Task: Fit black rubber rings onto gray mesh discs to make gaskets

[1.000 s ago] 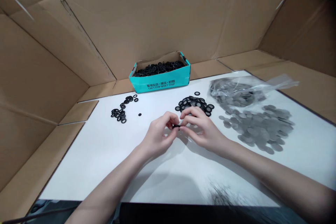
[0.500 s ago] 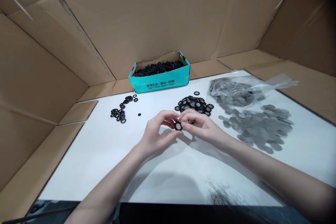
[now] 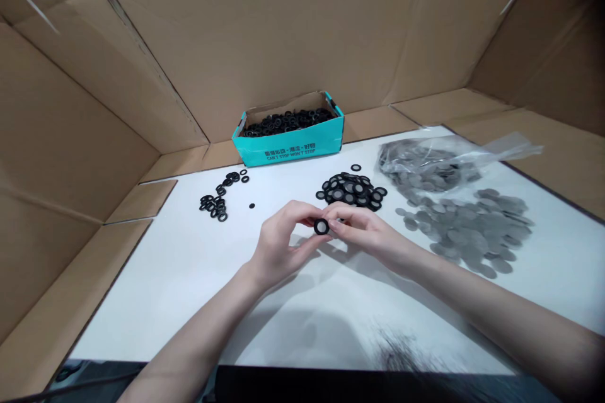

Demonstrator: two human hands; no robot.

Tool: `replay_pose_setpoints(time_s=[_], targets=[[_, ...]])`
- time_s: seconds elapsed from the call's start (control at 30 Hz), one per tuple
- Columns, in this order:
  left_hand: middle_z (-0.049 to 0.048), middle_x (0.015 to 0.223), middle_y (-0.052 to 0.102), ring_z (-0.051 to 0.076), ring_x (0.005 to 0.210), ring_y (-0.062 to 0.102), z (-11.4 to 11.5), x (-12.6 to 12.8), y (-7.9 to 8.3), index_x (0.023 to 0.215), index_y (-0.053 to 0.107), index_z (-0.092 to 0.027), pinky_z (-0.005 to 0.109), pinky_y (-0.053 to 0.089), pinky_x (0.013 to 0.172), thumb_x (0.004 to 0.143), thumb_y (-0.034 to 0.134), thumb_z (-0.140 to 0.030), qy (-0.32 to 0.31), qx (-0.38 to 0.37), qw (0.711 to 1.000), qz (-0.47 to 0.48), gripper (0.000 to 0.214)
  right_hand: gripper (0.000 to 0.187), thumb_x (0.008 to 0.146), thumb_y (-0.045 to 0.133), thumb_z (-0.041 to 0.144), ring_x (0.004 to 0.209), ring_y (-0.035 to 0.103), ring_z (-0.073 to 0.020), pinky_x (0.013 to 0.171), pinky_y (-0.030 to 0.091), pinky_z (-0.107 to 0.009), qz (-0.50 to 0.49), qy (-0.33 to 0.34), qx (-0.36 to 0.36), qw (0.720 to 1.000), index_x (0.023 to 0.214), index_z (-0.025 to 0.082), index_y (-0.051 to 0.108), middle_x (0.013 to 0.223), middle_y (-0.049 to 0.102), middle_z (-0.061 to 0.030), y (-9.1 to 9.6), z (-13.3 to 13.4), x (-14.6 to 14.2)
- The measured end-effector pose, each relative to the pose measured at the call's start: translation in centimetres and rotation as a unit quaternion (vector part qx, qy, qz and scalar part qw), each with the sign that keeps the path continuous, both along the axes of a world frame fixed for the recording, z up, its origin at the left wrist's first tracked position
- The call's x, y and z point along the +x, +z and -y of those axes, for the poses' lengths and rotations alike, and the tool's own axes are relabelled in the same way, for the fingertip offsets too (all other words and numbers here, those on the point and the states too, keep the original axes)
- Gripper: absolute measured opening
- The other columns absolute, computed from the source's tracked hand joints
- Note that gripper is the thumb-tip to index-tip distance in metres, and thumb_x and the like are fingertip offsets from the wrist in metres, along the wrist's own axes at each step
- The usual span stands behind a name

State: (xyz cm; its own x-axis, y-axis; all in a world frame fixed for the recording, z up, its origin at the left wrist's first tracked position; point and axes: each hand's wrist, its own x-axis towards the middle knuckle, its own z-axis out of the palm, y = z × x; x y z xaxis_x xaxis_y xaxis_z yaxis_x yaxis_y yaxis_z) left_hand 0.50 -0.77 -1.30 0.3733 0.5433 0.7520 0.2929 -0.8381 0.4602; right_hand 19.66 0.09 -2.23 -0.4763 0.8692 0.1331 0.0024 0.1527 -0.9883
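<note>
Turquoise box [image 3: 289, 142]: from where I stand, I see two lines of print, one above the other, on its long front wall.
Upper line [image 3: 290, 150]: Chinese characters, of which I make out 运动 - 潮流 - 好物; the opening ones, toward the box's left end, are too blurred to read.
Lower line [image 3: 290, 155]: CAN'T STOP WON'T STOP, in smaller capitals, just beneath the Chinese and near the box's bottom edge.
Print colour: dark on turquoise.
Print position: around the middle of the box's front wall, both lines slanting up toward its right end.
</note>
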Motion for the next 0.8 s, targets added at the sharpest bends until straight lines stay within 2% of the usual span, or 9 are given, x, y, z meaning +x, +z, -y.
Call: replay_pose_setpoints(time_s=[0.13, 0.3, 0.47, 0.63, 0.8], targets=[[0.0031, 0.092, 0.065, 0.013, 0.081, 0.063, -0.04, 0.02, 0.29, 0.109, 0.057, -0.021, 0.025, 0.056, 0.071, 0.087, 0.07, -0.019, 0.011, 0.046, 0.998, -0.031, 0.026, 0.038, 0.086, 0.062, 0.058, 0.08, 0.057, -0.0171, 0.064, 0.046, -0.029, -0.001, 0.013, 0.005, 1.0, 0.08, 0.02, 0.063, 0.091, 0.06, -0.0045, -0.43, -0.14, -0.05], [0.0042, 0.094, 0.061, 0.012, 0.08, 0.062, -0.04, -0.43, 0.52, 0.097, 0.062, -0.02, 0.022, 0.054, 0.07, 0.088, 0.067, -0.017, 0.018, 0.081, 0.991, -0.108, 0.011, 0.039, 0.085, 0.062, 0.057, 0.083, 0.055, -0.0177, 0.07, 0.045, -0.03, -0.007, 0.018, -0.002, 1.0, 0.078, 0.019, 0.062, 0.089, 0.057, -0.0043, -0.31, -0.15, 0.1], [0.0038, 0.093, 0.062, 0.011, 0.077, 0.062, -0.11, -0.83, 0.68, 0.096, 0.065, -0.021, 0.02, 0.054, 0.068, 0.091, 0.06, -0.014, 0.014, 0.096, 0.986, -0.132, 0.01, 0.038, 0.082, 0.064, 0.056, 0.08, 0.053, -0.0178, 0.073, 0.044, -0.032, -0.024, 0.029, -0.063, 0.997, 0.074, 0.019, 0.061, 0.084, 0.056, -0.0031, 0.0, -0.13, 0.24], [0.0047, 0.089, 0.064, 0.011, 0.074, 0.062, 0.02, -0.84, 0.85, 0.096, 0.067, -0.019, 0.02, 0.053, 0.066, 0.09, 0.062, -0.016, 0.012, 0.102, 0.985, -0.137, 0.007, 0.035, 0.078, 0.066, 0.052, 0.079, 0.05, -0.0172, 0.073, 0.04, -0.031, -0.05, 0.07, -0.127, 0.988, 0.071, 0.019, 0.06, 0.083, 0.055, -0.0026, 0.21, -0.19, 0.14], [0.0048, 0.087, 0.065, 0.011, 0.071, 0.06, -0.05, -0.78, 0.5, 0.097, 0.066, -0.019, 0.02, 0.051, 0.062, 0.093, 0.059, -0.017, 0.003, 0.12, 0.983, -0.139, 0.009, 0.036, 0.075, 0.07, 0.051, 0.075, 0.045, -0.0152, 0.069, 0.036, -0.029, -0.067, 0.079, -0.176, 0.979, 0.069, 0.018, 0.058, 0.08, 0.051, -0.0015, 0.36, -0.1, 0.13]])
